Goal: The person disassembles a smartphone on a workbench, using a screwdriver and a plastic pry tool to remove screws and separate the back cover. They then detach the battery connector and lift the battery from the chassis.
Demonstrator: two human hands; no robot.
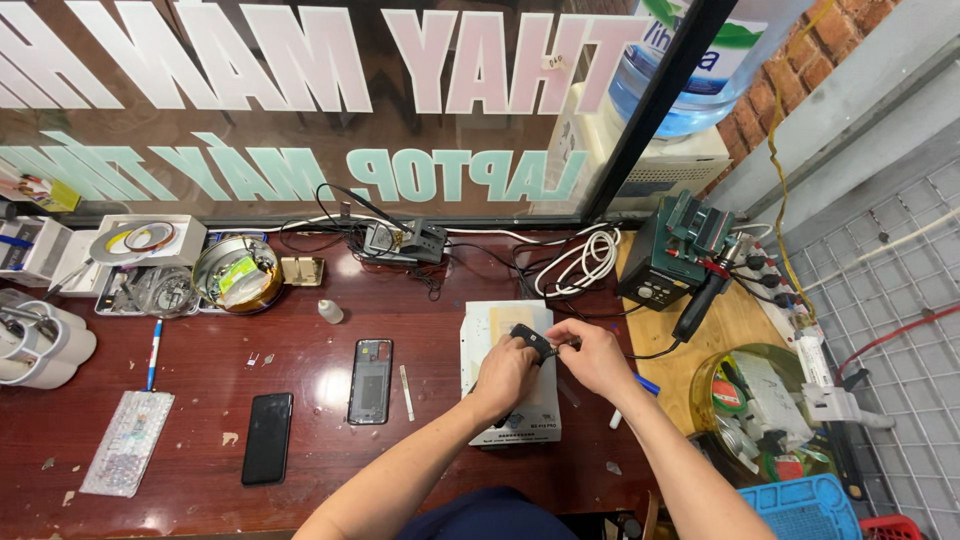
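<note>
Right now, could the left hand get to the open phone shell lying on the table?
Probably yes: the open phone shell lies just beside the left hand with bare table between, but that hand is holding a small black part.

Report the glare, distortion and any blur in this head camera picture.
Head view: wide-lens bending bows the window frame and the table edge; soft ceiling glare sheens the red tabletop near the black phone; left hand and right hand are sharp, the small dark part between them too small to read.

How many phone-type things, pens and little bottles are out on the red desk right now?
Phones or phone shells: 2, black phone, open phone frame
Pens: 1, blue pen
Small bottles: 1, white bottle
Total: 4
</note>
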